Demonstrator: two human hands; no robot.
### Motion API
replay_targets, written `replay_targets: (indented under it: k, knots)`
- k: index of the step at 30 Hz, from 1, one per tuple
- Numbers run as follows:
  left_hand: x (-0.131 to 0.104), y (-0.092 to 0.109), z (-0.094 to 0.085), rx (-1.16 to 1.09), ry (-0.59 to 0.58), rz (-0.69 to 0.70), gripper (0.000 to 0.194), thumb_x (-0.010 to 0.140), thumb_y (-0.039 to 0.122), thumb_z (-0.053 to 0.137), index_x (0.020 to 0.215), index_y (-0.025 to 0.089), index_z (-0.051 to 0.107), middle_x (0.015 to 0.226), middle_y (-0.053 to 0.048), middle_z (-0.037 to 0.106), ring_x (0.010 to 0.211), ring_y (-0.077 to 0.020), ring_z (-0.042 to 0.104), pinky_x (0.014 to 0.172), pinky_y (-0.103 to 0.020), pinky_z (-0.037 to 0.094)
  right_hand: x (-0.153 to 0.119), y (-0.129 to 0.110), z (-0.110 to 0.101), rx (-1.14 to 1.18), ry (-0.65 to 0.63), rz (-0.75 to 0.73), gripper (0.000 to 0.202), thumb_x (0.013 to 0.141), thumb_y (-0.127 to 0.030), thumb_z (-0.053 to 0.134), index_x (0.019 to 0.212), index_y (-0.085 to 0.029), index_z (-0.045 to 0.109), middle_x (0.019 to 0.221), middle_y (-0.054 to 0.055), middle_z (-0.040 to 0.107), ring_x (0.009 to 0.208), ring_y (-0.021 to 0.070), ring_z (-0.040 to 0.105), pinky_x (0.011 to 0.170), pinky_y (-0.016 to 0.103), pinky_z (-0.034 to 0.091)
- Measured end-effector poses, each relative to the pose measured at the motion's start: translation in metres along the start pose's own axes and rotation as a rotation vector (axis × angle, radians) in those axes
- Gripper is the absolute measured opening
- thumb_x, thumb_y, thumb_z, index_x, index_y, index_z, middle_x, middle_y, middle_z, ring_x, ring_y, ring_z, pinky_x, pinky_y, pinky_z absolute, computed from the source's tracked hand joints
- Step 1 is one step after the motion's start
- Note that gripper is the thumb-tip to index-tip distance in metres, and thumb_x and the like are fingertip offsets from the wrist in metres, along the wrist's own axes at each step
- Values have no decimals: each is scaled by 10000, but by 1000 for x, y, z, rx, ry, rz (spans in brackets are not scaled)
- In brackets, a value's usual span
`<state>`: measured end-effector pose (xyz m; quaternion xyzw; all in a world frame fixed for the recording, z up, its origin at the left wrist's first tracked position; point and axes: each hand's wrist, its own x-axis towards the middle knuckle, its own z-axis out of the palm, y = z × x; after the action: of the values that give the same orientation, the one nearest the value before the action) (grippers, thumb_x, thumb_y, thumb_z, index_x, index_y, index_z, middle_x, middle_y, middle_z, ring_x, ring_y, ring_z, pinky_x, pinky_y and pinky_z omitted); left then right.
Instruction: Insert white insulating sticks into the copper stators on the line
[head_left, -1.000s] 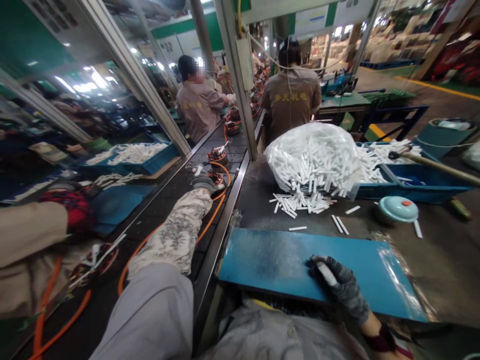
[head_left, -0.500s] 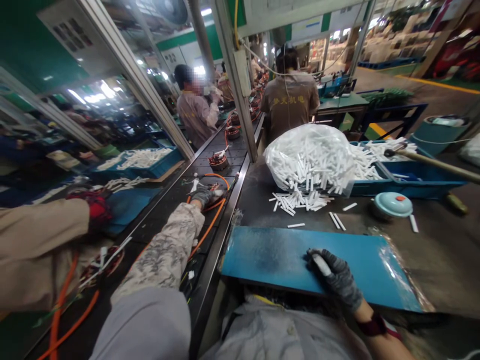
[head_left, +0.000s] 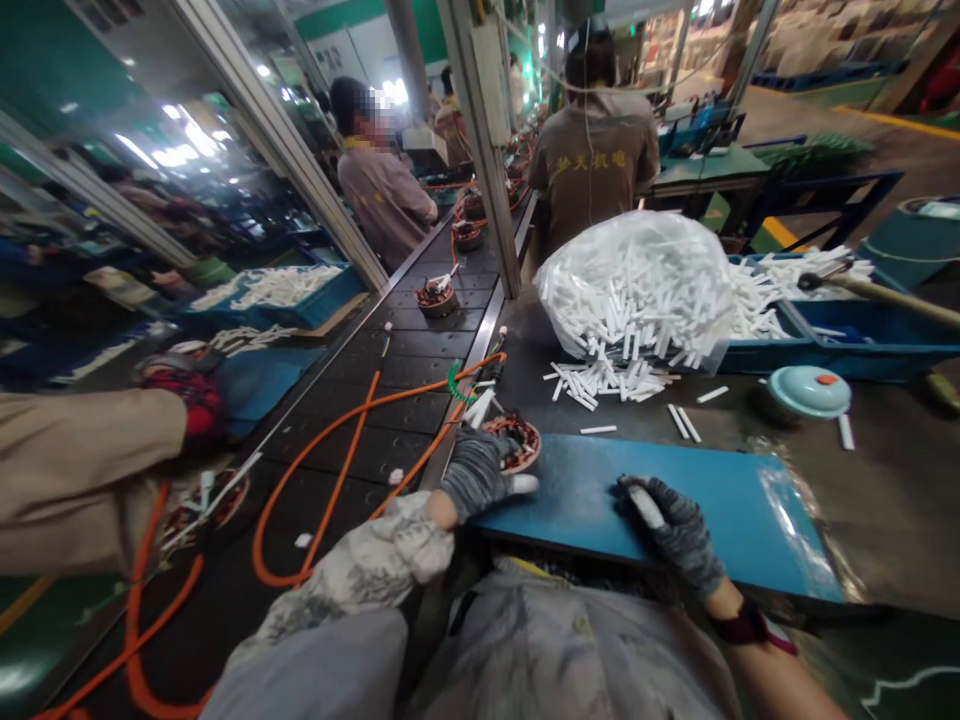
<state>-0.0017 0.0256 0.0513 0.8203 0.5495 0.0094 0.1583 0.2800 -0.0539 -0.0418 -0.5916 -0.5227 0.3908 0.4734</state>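
Observation:
My left hand [head_left: 484, 475], in a grey glove with a pale thumb tip, is closed around the near side of a motor stator [head_left: 520, 443] with copper windings. The stator is over the left end of a blue board [head_left: 592, 510]; whether it touches the board I cannot tell. White sleeves [head_left: 484, 405] and a green tie [head_left: 459, 385] sit by its leads, and an orange cable [head_left: 337, 410] loops back over the conveyor. My right hand [head_left: 675, 530], gloved alike, rests on the board with fingers curled together and thumb alongside. Its palm side is hidden.
A clear bag of white tubes [head_left: 637, 290] stands behind the board, with loose tubes before it. Blue bins [head_left: 870, 350] and a lidded bowl [head_left: 806, 392] lie right. Another stator [head_left: 436, 297] sits on the conveyor [head_left: 409, 350]. A co-worker's sleeve [head_left: 82, 470] reaches in at left.
My left hand has come back from the conveyor to the blue board's left end, bringing the stator and drawing its orange cable along. My right hand has stayed in place.

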Motion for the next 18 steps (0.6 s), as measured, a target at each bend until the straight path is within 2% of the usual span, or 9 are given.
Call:
replay_targets:
  k: [2, 4, 6, 8, 9, 11, 12, 14, 18]
  knots:
    - [-6, 21, 18, -50, 30, -42, 559, 780, 545, 772, 1188, 164, 756, 1210, -160, 745, 1200, -413, 642, 1179, -632, 334, 1, -6, 6, -65, 54, -65, 431, 911, -615, 617, 1015, -233, 787, 939, 86, 817, 786, 246, 780, 785, 393, 653]
    - [-16, 25, 21, -230, 31, 99, 662, 792, 467, 759, 1368, 158, 654, 1417, -176, 636, 1360, -411, 545, 1226, -613, 298, 0, -15, 13, -160, 119, -188, 353, 956, -530, 587, 1027, -237, 770, 938, 76, 809, 816, 239, 767, 808, 402, 636]
    - [-26, 7, 8, -561, -71, 370, 750, 791, 479, 750, 1464, 202, 565, 1524, -141, 551, 1412, -359, 515, 1203, -527, 395, -3, -25, 21, -264, 150, -358, 258, 972, -439, 593, 1037, -248, 753, 959, 66, 795, 861, 232, 749, 822, 398, 615]
    - [-27, -26, -13, -860, -200, 515, 575, 795, 541, 749, 1288, 251, 695, 1351, -114, 692, 1264, -351, 644, 1084, -512, 524, -6, -36, 29, -348, 140, -518, 187, 980, -359, 603, 1056, -253, 738, 962, 58, 782, 881, 221, 729, 825, 382, 592]
    - [-22, -44, -23, -1008, -58, 483, 453, 813, 614, 688, 1044, 232, 765, 1111, -109, 778, 1071, -343, 730, 974, -526, 585, -7, -40, 34, -387, 122, -583, 171, 983, -330, 605, 1071, -252, 730, 970, 57, 779, 893, 217, 722, 841, 380, 578]
    - [-1, -72, -35, -1141, 474, 305, 631, 816, 812, 494, 807, 219, 709, 831, -62, 764, 785, -270, 739, 812, -519, 633, -8, -46, 46, -481, 70, -672, 204, 972, -333, 636, 1137, -242, 714, 1054, 70, 776, 984, 232, 705, 930, 409, 537]
    - [13, -80, -36, -1117, 563, 242, 629, 850, 796, 461, 917, 223, 711, 954, -60, 772, 897, -257, 738, 918, -526, 606, -8, -47, 53, -537, 34, -695, 270, 952, -364, 668, 1185, -231, 702, 1120, 84, 769, 1056, 254, 688, 996, 442, 500]
    - [45, -82, -31, -1039, 576, 179, 520, 826, 626, 664, 1132, 206, 692, 1188, -90, 740, 1109, -273, 696, 1079, -544, 519, -5, -48, 68, -651, -37, -703, 450, 891, -435, 742, 1272, -205, 675, 1221, 117, 744, 1171, 308, 639, 1095, 512, 409]
    - [96, -51, -15, -339, 326, 204, 688, 815, 484, 718, 1396, 145, 573, 1407, -169, 618, 1324, -309, 562, 1160, -524, 439, 5, -45, 86, -781, -146, -609, 444, 861, -414, 783, 1254, -225, 700, 1166, 128, 756, 1129, 325, 636, 1106, 545, 366]
